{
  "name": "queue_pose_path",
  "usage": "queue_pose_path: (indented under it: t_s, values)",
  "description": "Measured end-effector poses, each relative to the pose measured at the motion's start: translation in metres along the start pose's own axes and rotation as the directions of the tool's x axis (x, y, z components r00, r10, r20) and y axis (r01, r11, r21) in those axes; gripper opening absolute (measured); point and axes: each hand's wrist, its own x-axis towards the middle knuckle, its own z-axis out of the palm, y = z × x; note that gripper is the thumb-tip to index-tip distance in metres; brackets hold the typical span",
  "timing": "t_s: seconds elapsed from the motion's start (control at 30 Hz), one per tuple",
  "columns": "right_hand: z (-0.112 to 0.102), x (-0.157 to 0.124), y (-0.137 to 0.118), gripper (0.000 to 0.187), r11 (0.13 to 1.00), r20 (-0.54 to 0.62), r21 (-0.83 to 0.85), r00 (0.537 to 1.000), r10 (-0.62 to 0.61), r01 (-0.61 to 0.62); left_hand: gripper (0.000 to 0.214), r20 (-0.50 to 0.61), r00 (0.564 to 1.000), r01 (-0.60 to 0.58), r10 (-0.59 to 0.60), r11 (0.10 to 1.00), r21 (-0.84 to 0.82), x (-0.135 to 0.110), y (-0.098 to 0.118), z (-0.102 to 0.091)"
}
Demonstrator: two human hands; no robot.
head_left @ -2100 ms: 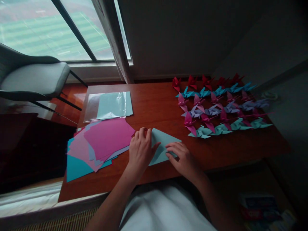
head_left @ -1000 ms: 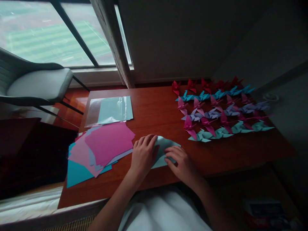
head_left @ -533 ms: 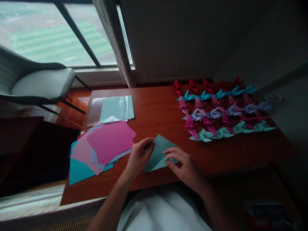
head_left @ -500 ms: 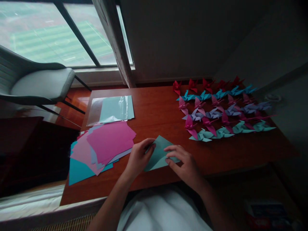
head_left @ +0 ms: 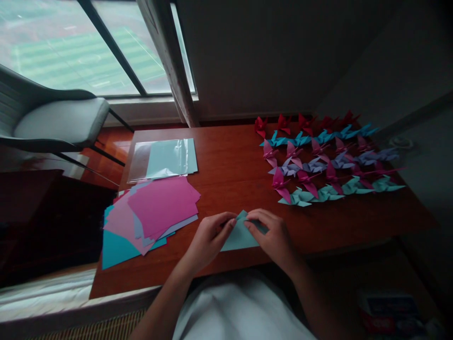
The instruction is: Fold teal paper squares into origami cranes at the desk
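Observation:
A sheet of pale green origami paper [head_left: 240,237] is between my hands, close to the table's front edge. Thumb and fingers of my left hand [head_left: 211,234] pinch its upper left side. On the other side, my right hand [head_left: 272,232] pinches the paper near its top corner, which pokes up between the fingertips. The fingers hide part of the sheet, so I cannot make out all its creases. To the left lies a fanned pile of coloured paper, with a magenta sheet [head_left: 164,208] on top.
Rows of folded paper cranes [head_left: 307,190] stand on the right of the wooden table [head_left: 226,160]. A clear plastic sleeve [head_left: 166,158] with pale green paper lies at the back left. Beyond are a chair [head_left: 60,120], a curtain [head_left: 166,56] and a window.
My hands have drawn closer together at the top of the green paper. The sheet's upper part has come down toward me, and the right fingers have closed on it.

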Motion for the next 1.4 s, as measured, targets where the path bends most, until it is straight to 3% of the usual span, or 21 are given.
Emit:
queue_pose_path:
  t_s: [0.3, 0.5, 0.67, 1.4]
  values:
    - [0.000, -0.002, -0.004, 0.003, 0.996, -0.023, 0.002, 0.995, 0.093, -0.093, 0.015, -0.023, 0.999, -0.030, 0.032, 0.997, 0.068, -0.002, -0.002, 0.003]
    - [0.000, -0.003, -0.004, 0.020, 0.985, -0.031, 0.050, 0.985, 0.169, -0.167, 0.013, -0.031, 0.999, -0.040, 0.043, 0.995, 0.091, -0.003, -0.001, 0.002]
    - [-0.003, -0.002, -0.008, 0.005, 0.989, 0.016, 0.046, 0.990, 0.139, -0.140, 0.017, -0.031, 0.999, -0.042, 0.044, 0.996, 0.083, -0.005, 0.002, 0.001]
    - [-0.028, 0.000, -0.040, 0.010, 0.986, 0.088, 0.104, 0.989, 0.118, -0.127, 0.019, -0.020, 0.998, -0.063, 0.065, 0.993, 0.097, -0.014, 0.030, -0.007]
